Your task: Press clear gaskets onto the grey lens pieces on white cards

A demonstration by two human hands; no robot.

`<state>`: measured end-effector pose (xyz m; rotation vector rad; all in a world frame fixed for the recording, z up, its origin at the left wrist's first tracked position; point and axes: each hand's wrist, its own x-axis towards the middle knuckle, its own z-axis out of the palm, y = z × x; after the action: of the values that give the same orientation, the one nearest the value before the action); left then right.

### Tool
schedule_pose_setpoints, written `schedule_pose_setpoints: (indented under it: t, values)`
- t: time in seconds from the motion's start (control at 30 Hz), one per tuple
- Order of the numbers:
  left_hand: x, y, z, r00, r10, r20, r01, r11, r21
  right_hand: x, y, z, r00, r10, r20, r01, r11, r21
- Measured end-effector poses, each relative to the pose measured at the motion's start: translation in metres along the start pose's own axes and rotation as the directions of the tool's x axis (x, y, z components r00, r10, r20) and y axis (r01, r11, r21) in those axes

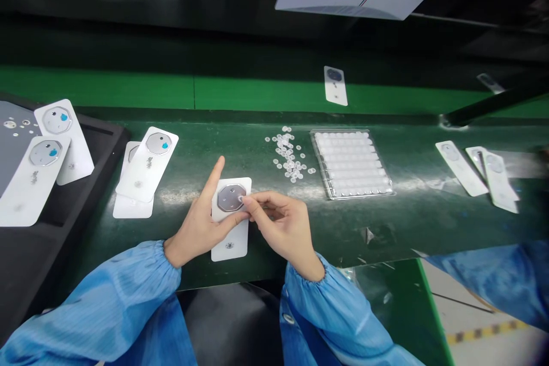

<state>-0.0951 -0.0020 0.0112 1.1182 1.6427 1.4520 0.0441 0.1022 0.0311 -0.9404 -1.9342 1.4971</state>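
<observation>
A dark green workbench [234, 140] is stretching across the scene, with a black tray [103, 151] sitting at its left end. A clear plastic tray [362, 196], filled with rows of small white pieces, is lying to the far right of the hands. The left hand [199, 226] is resting at the left side of a white panel [237, 235], its thumb reaching across the face and its index finger pointing far, the two spread wide; its other fingers are hiding, so I cannot tell whether they are gripping the panel. The right hand [285, 229] is coming in over the panel's right side. The panel is lying on the near part of the bench, between the hands, its long axis running near to far. Loose translucent discs [293, 166] are lying far and right of it. At the panel's far end an octagonal window [228, 197] is facing up, just left of the right fingertips. Those, thumb and index, are pinching a tiny translucent disc [241, 199] over the window's right edge, the right hand being nearer; whether it is touching the surface, I cannot tell.
</observation>
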Motion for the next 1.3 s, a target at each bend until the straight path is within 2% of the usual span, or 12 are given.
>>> schedule_pose_setpoints:
  t: [0.17, 0.43, 0.6, 0.67, 0.73, 0.83, 1.0, 1.1, 1.2, 1.27, 1.3]
  values:
    - [-0.001, -0.003, 0.001, 1.0, 0.016, -0.022, -0.017, 0.999, -0.046, -0.001, 0.0, 0.002, 1.0, -0.008, -0.013, 0.008, 0.999, -0.043]
    - [-0.001, -0.005, 0.001, 0.999, -0.026, -0.022, 0.024, 0.997, -0.069, -0.003, 0.002, 0.008, 0.997, -0.059, -0.047, 0.053, 0.993, -0.109]
    - [-0.003, -0.004, 0.0, 0.998, -0.06, -0.017, 0.058, 0.994, -0.09, -0.001, 0.001, 0.006, 0.999, -0.026, -0.037, 0.021, 0.991, -0.129]
    - [-0.004, -0.002, -0.001, 0.997, -0.074, -0.021, 0.07, 0.988, -0.135, 0.004, 0.0, 0.003, 1.0, 0.017, -0.023, -0.019, 0.997, -0.071]
    - [-0.005, -0.001, -0.003, 0.996, -0.084, -0.008, 0.081, 0.979, -0.188, 0.01, -0.001, 0.0, 0.995, 0.091, 0.042, -0.093, 0.995, 0.047]
    - [-0.001, 0.0, -0.006, 0.993, -0.114, 0.01, 0.114, 0.967, -0.228, 0.018, 0.002, -0.002, 0.961, 0.177, 0.214, -0.219, 0.957, 0.19]
    - [0.006, -0.004, -0.006, 0.96, -0.279, -0.003, 0.266, 0.918, -0.294, 0.019, 0.017, -0.003, 0.936, 0.172, 0.308, -0.278, 0.897, 0.344]
    - [0.007, -0.007, -0.007, 0.946, -0.316, -0.075, 0.286, 0.92, -0.268, 0.012, 0.028, -0.01, 0.906, 0.163, 0.39, -0.331, 0.849, 0.412]
    - [0.033, -0.001, -0.014, 0.951, -0.298, -0.084, 0.261, 0.917, -0.301, 0.003, 0.035, -0.016, 0.912, 0.142, 0.385, -0.317, 0.84, 0.441]
    - [0.072, 0.011, -0.028, 0.967, -0.245, -0.077, 0.21, 0.927, -0.31, 0.001, 0.037, -0.017, 0.917, 0.123, 0.379, -0.299, 0.842, 0.449]
    - [0.095, 0.02, -0.037, 0.973, -0.198, -0.119, 0.166, 0.957, -0.238, 0.001, 0.037, -0.017, 0.915, 0.115, 0.386, -0.295, 0.844, 0.449]
